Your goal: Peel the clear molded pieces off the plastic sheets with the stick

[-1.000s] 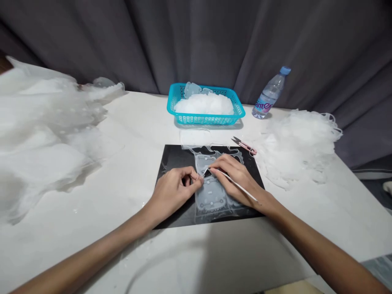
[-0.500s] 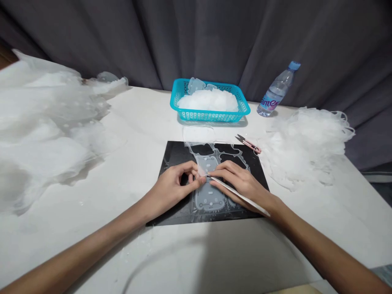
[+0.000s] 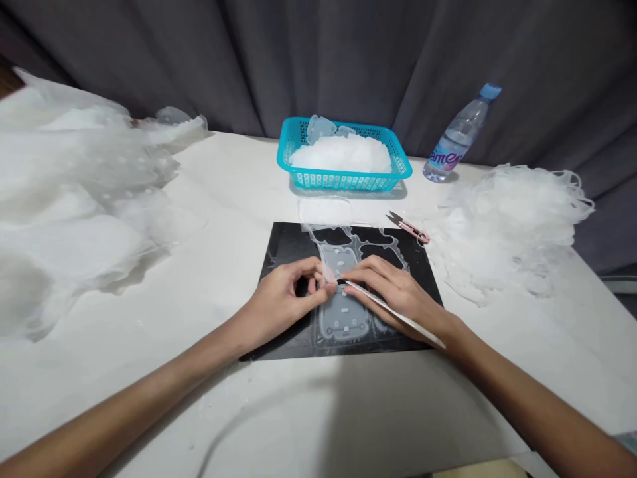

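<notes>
A translucent moulded plastic sheet point(image 3: 345, 311) with rounded cut-out shapes lies on a black mat point(image 3: 288, 332). My left hand point(image 3: 293, 289) is closed, thumb and fingers pinching the lifted edge of the sheet near its middle. My right hand point(image 3: 393, 289) rests over the sheet's right part, its fingers closed around a slim white pointed tool point(image 3: 398, 315). The tool's tip is beside the left fingertips, and its other end lies back along the right wrist. Its exact kind cannot be told. Part of the sheet is hidden beneath my right hand.
A blue basket point(image 3: 343, 180) filled with white pieces stands behind the mat. To its right are a water bottle point(image 3: 455, 143) and pink-handled thread snips point(image 3: 408, 228). Translucent sheets point(image 3: 84, 219) are heaped at left; thin plastic scraps point(image 3: 517, 226) are piled at right.
The view has shifted a little, so the basket and bottle appear higher. Both hands keep nearly the same grip and place on the sheet.
</notes>
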{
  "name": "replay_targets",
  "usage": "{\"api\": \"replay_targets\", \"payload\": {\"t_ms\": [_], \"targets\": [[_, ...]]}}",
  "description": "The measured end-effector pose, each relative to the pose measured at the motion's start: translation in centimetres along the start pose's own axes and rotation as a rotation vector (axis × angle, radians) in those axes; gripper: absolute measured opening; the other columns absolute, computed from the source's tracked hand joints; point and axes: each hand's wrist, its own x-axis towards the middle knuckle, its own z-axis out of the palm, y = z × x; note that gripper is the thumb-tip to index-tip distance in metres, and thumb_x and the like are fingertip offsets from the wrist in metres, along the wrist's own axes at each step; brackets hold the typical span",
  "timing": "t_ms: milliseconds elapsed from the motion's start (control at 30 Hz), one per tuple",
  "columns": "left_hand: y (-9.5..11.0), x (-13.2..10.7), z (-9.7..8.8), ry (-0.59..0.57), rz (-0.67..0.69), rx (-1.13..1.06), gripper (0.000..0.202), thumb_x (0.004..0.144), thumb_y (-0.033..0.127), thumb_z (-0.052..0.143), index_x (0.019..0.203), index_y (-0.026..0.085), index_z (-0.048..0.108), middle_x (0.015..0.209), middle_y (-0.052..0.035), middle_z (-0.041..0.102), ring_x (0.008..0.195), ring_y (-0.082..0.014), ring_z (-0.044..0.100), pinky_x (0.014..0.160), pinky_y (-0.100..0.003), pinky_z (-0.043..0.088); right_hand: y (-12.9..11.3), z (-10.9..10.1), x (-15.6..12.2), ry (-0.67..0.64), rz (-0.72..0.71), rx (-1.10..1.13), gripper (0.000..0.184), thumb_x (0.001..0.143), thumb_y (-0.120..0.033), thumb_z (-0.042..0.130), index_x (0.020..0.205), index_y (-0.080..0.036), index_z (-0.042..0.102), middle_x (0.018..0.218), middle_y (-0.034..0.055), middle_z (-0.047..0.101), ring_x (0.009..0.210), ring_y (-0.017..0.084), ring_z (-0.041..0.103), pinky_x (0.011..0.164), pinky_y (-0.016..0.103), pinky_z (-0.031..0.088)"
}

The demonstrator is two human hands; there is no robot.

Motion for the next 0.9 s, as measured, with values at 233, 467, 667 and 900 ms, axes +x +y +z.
{"api": "replay_targets", "payload": {"t_ms": [233, 467, 667, 900], "targets": [[0.0, -0.1, 0.0, 0.004, 0.021, -0.008, 0.022, 0.093, 0.038, 0.064, 0.080, 0.020, 0.065, 0.071, 0.0041, 0.055, 0.065, -0.0132, 0.045, 0.063, -0.027, 0.035, -0.1, -0.2, 0.0, 0.003, -0.009, 0.000, 0.020, 0.107, -0.024, 0.055, 0.122, -0.016, 0.065, 0.103, 0.0111, 0.069, 0.094, 0.020, 0.069, 0.083, 0.034, 0.062], [0.0, -0.4, 0.3, 0.018, 0.041, -0.033, 0.025, 0.095, 0.040, 0.064, 0.081, 0.020, 0.062, 0.072, 0.0047, 0.054, 0.067, -0.0130, 0.048, 0.065, -0.027, 0.037, -0.2, -0.4, -0.7, -0.012, 0.134, 0.263, 0.028, 0.103, -0.026, 0.063, 0.131, -0.019, 0.062, 0.095, 0.0045, 0.067, 0.084, 0.016, 0.064, 0.080, 0.030, 0.058], [0.0, -0.5, 0.3, 0.006, 0.044, -0.035, 0.020, 0.094, 0.037, 0.065, 0.084, 0.020, 0.063, 0.073, 0.0046, 0.057, 0.070, -0.0135, 0.051, 0.068, -0.027, 0.038, -0.1, -1.7, -0.8, 0.014, 0.221, 0.301, 0.013, 0.102, -0.020, 0.061, 0.114, -0.021, 0.068, 0.094, 0.0039, 0.069, 0.082, 0.016, 0.065, 0.077, 0.031, 0.055], [0.0, -0.6, 0.3, 0.022, 0.047, -0.031, 0.023, 0.094, 0.038, 0.065, 0.080, 0.020, 0.061, 0.071, 0.0045, 0.055, 0.068, -0.0133, 0.050, 0.066, -0.028, 0.038, 0.1, -0.2, -0.6, 0.038, 0.037, -0.042, 0.008, 0.103, -0.023, 0.061, 0.108, -0.018, 0.065, 0.096, 0.0098, 0.072, 0.088, 0.021, 0.067, 0.080, 0.035, 0.056]]}}
